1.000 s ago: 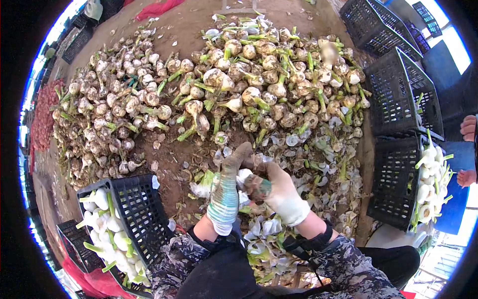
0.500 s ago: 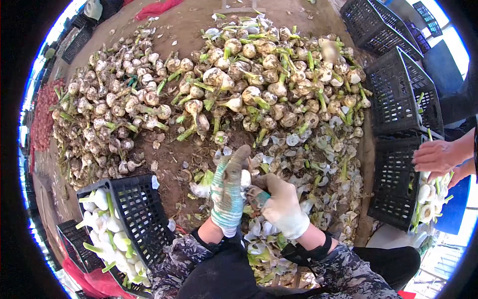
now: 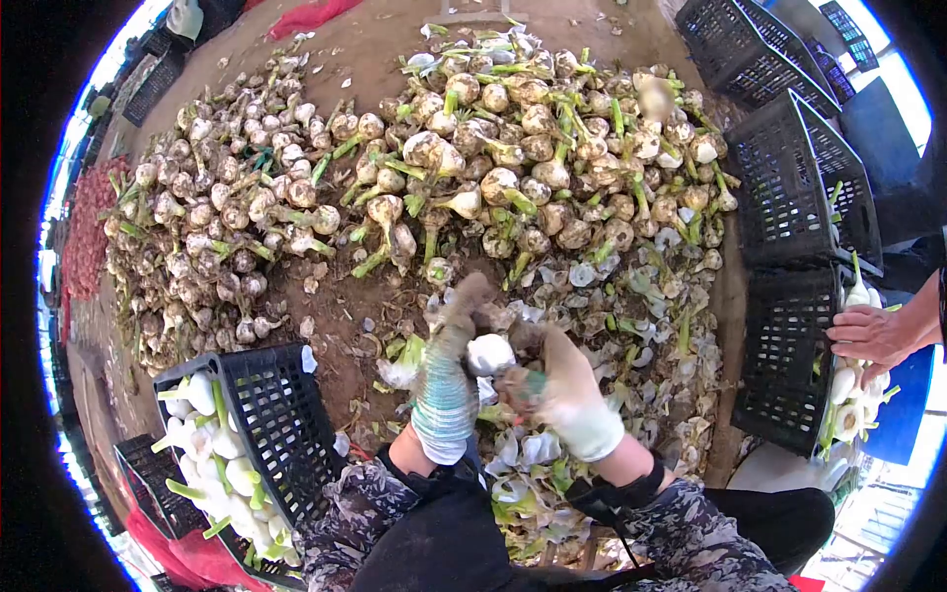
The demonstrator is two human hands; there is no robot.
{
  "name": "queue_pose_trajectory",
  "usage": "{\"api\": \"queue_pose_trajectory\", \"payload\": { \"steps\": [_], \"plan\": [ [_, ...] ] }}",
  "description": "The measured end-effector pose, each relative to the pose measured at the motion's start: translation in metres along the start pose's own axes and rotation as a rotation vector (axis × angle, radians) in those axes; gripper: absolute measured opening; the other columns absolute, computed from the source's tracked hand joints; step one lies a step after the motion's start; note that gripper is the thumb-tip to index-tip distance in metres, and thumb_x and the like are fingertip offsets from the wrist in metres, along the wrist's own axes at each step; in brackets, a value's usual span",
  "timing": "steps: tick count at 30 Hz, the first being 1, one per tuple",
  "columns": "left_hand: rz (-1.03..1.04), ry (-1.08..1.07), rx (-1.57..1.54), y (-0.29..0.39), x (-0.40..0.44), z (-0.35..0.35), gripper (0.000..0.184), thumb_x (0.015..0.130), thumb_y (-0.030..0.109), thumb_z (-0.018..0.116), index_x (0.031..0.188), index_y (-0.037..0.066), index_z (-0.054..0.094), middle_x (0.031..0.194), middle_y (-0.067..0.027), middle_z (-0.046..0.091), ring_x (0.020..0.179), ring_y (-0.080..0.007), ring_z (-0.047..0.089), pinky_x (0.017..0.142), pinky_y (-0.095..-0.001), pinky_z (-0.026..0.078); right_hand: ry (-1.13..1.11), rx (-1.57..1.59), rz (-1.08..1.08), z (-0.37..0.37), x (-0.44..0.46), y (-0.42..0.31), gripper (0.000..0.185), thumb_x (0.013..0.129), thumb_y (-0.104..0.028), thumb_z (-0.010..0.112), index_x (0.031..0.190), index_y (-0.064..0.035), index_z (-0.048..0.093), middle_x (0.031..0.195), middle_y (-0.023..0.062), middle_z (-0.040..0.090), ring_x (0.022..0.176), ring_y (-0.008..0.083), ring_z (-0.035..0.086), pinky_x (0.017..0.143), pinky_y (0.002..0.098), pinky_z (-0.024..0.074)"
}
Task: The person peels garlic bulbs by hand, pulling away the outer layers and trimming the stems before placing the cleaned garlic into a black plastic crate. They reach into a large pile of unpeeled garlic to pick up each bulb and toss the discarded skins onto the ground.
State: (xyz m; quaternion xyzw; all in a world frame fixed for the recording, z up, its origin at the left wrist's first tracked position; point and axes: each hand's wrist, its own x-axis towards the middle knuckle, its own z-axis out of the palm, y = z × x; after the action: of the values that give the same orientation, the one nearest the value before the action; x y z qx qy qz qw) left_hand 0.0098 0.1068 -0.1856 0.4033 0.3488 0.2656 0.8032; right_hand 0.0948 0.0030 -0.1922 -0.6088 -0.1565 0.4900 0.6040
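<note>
Between my two gloved hands is a peeled white garlic bulb (image 3: 490, 355). My left hand (image 3: 449, 380), in a white and teal work glove with soiled fingers, is closed around the bulb's left side. On the other side, my right hand (image 3: 570, 395) is curled close against the bulb in a similar glove. Motion smears its fingers, and whatever they grip cannot be made out. Beneath both hands lies a litter of garlic skins (image 3: 533, 449) and leaf scraps. Beyond them, a large heap of unpeeled garlic bulbs (image 3: 533, 148) with cut green stems covers the ground.
A black crate (image 3: 276, 424) of white garlic stands at my left. Another black crate (image 3: 784, 360) sits at the right, with a co-worker's hand (image 3: 878, 335) over its garlic. More black crates (image 3: 804, 183) line the right side. A second garlic heap (image 3: 212, 207) lies left.
The white bulb now shows more fully between my hands, and my right hand has shifted slightly right and up. The co-worker's hand has moved slightly lower over the crate.
</note>
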Motion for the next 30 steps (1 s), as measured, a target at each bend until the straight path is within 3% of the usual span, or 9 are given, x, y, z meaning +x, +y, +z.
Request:
{"api": "queue_pose_trajectory", "payload": {
  "steps": [6, 7, 11, 14, 16, 18, 22, 28, 30],
  "plan": [
    [-0.178, 0.072, -0.186, 0.001, -0.002, -0.006, 0.044, 0.089, 0.012, 0.046, 0.132, 0.004, 0.042, 0.099, -0.0044, 0.057, 0.089, -0.0150, 0.057, 0.081, -0.0262, 0.048, 0.126, -0.422, -0.238, 0.013, -0.008, -0.013, 0.030, 0.079, -0.008, 0.065, 0.103, 0.0045, 0.053, 0.090, 0.0150, 0.063, 0.082, 0.0223, 0.063, 0.073, 0.0307, 0.0496],
    [-0.212, 0.035, -0.312, -0.002, 0.000, -0.011, 0.045, 0.087, 0.009, 0.045, 0.131, 0.004, 0.043, 0.101, -0.0067, 0.057, 0.089, -0.0179, 0.058, 0.081, -0.0300, 0.049, 0.129, 0.116, 0.087, 0.006, -0.006, -0.015, 0.025, 0.081, -0.009, 0.063, 0.101, 0.0037, 0.054, 0.088, 0.0105, 0.063, 0.078, 0.0171, 0.062, 0.066, 0.0288, 0.0505],
    [-0.283, -0.055, -0.571, -0.008, 0.011, -0.029, 0.054, 0.076, 0.003, 0.043, 0.130, 0.002, 0.043, 0.097, -0.0115, 0.057, 0.090, -0.0252, 0.057, 0.085, -0.0381, 0.049, 0.072, 0.409, 0.196, -0.019, -0.003, 0.012, 0.027, 0.082, -0.010, 0.062, 0.103, 0.0031, 0.053, 0.085, 0.0064, 0.059, 0.069, 0.0142, 0.058, 0.060, 0.0242, 0.0483],
    [-0.302, -0.077, -0.584, 0.000, 0.012, -0.027, 0.053, 0.074, 0.007, 0.045, 0.126, -0.001, 0.045, 0.104, -0.0152, 0.056, 0.095, -0.0242, 0.056, 0.079, -0.0371, 0.051, -0.061, -0.239, 0.194, -0.035, -0.002, 0.018, 0.030, 0.082, -0.009, 0.061, 0.108, 0.0055, 0.055, 0.094, 0.0130, 0.062, 0.078, 0.0203, 0.062, 0.067, 0.0305, 0.0515],
    [-0.248, -0.150, -0.615, 0.009, 0.010, -0.028, 0.055, 0.077, 0.006, 0.046, 0.132, 0.004, 0.043, 0.109, -0.0132, 0.059, 0.096, -0.0259, 0.060, 0.080, -0.0328, 0.052, -0.144, -1.313, -0.052, -0.048, -0.003, 0.017, 0.032, 0.082, -0.007, 0.057, 0.111, 0.0064, 0.056, 0.104, 0.0209, 0.062, 0.100, 0.0291, 0.060, 0.085, 0.0370, 0.0491],
    [-0.252, -0.161, -0.639, 0.008, 0.007, -0.034, 0.059, 0.076, 0.008, 0.045, 0.134, 0.004, 0.040, 0.117, -0.0133, 0.057, 0.102, -0.0255, 0.058, 0.082, -0.0331, 0.052, -0.136, -1.297, -0.156, -0.042, -0.008, 0.008, 0.037, 0.082, -0.010, 0.057, 0.116, 0.0056, 0.053, 0.115, 0.0244, 0.056, 0.116, 0.0324, 0.050, 0.099, 0.0391, 0.0399],
    [-0.235, -0.194, -0.498, 0.000, 0.013, -0.021, 0.060, 0.075, 0.010, 0.042, 0.135, 0.002, 0.039, 0.125, -0.0141, 0.051, 0.108, -0.0242, 0.054, 0.082, -0.0315, 0.049, -0.048, -0.300, -0.404, -0.005, -0.002, 0.005, 0.052, 0.076, -0.014, 0.070, 0.120, 0.0040, 0.049, 0.126, 0.0210, 0.049, 0.116, 0.0321, 0.050, 0.100, 0.0367, 0.0391],
    [0.169, -0.019, 0.481, -0.015, 0.003, -0.038, 0.037, 0.070, -0.012, 0.060, 0.105, -0.001, 0.059, 0.094, -0.0078, 0.063, 0.084, -0.0170, 0.061, 0.074, -0.0289, 0.052, -0.298, -0.200, -0.344, 0.004, -0.018, -0.014, 0.037, 0.064, 0.006, 0.052, 0.100, -0.0006, 0.060, 0.097, 0.0152, 0.063, 0.091, 0.0265, 0.061, 0.083, 0.0340, 0.0471],
    [0.150, -0.072, 0.365, -0.018, 0.011, -0.033, 0.046, 0.078, 0.006, 0.050, 0.124, 0.001, 0.047, 0.112, -0.0108, 0.058, 0.097, -0.0219, 0.059, 0.084, -0.0339, 0.050, -0.502, -0.502, -0.315, -0.013, -0.017, -0.003, 0.049, 0.066, 0.006, 0.044, 0.113, -0.0014, 0.056, 0.096, 0.0211, 0.062, 0.092, 0.0327, 0.060, 0.081, 0.0362, 0.0478]
  ]
}}
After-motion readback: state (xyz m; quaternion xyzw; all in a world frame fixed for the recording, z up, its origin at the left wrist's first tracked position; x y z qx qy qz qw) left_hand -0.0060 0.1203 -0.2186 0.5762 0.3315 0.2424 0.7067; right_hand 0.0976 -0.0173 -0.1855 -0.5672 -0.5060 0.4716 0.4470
